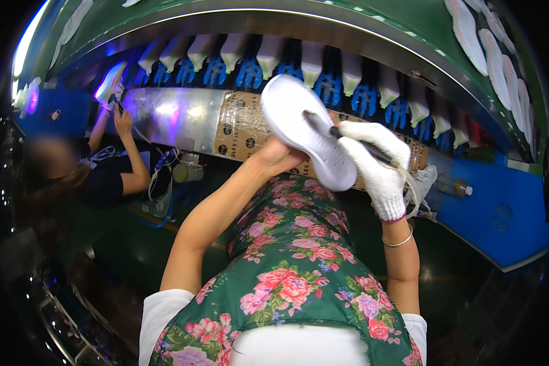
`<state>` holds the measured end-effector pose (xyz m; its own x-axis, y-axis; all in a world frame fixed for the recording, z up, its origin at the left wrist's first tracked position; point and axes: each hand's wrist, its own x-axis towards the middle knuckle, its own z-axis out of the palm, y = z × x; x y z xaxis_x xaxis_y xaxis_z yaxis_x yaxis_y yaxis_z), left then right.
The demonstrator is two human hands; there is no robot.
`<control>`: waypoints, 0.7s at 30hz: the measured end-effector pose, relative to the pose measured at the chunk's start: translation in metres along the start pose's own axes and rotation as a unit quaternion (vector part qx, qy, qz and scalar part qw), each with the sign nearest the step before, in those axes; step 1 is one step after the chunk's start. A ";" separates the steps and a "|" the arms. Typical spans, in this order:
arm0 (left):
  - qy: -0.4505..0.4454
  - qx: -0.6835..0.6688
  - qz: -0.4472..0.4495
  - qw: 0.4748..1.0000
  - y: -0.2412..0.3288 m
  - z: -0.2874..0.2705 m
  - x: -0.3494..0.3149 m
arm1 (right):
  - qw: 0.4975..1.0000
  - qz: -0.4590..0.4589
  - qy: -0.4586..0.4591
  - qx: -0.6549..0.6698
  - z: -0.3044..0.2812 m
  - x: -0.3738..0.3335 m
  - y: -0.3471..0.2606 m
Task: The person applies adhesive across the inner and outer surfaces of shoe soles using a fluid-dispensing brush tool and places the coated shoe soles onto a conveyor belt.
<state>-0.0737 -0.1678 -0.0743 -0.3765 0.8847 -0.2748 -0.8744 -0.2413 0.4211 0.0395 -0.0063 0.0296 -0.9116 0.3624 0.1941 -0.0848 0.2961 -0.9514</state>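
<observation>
A white shoe sole (291, 116) lies tilted across the middle of the view, above my apron. My bare left hand (280, 155) holds it from below at its left edge, the fingers partly hidden under it. My right hand (375, 161), in a white knitted glove, grips a black-handled brush (363, 146) with a pale tube running back from it past the wrist. The brush's tip rests at the sole's inner face, near its middle; whether it touches I cannot tell.
Behind the sole runs a cardboard-covered ledge (241, 125). Blue clamps (250, 74) with pale shoe-shaped pieces line up beyond it, under a green conveyor (348, 15) bearing more soles. A blue panel (494, 210) stands right. At left, a co-worker (113, 168) holds a lit sole.
</observation>
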 end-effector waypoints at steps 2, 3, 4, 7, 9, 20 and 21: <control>0.055 0.098 -0.045 0.993 0.005 0.004 -0.017 | 0.998 -0.034 -0.028 -0.042 -0.002 0.001 -0.005; 0.102 0.063 -0.058 0.991 0.007 0.005 -0.024 | 0.997 -0.053 -0.040 -0.049 0.001 -0.001 -0.007; 0.061 -0.017 -0.048 0.997 0.015 0.011 -0.026 | 0.994 -0.074 -0.053 -0.052 0.002 -0.002 -0.008; -0.062 -0.125 0.026 0.990 0.011 0.002 -0.036 | 0.993 -0.085 -0.049 -0.071 0.005 -0.011 -0.020; 0.009 -0.245 0.042 0.969 0.014 0.032 -0.046 | 0.993 -0.099 -0.025 -0.066 0.008 -0.017 -0.026; -0.139 -0.253 0.119 0.950 -0.032 0.044 -0.026 | 0.978 -0.174 0.046 -0.106 0.012 -0.018 -0.048; -0.112 -0.255 0.115 0.954 -0.033 0.046 -0.026 | 0.975 -0.188 0.052 -0.106 0.012 -0.015 -0.048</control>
<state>-0.0214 -0.1644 -0.0416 -0.5511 0.8344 -0.0110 -0.8334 -0.5510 -0.0423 0.0526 -0.0371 0.0697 -0.7851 0.2781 0.5534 -0.3095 0.5978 -0.7395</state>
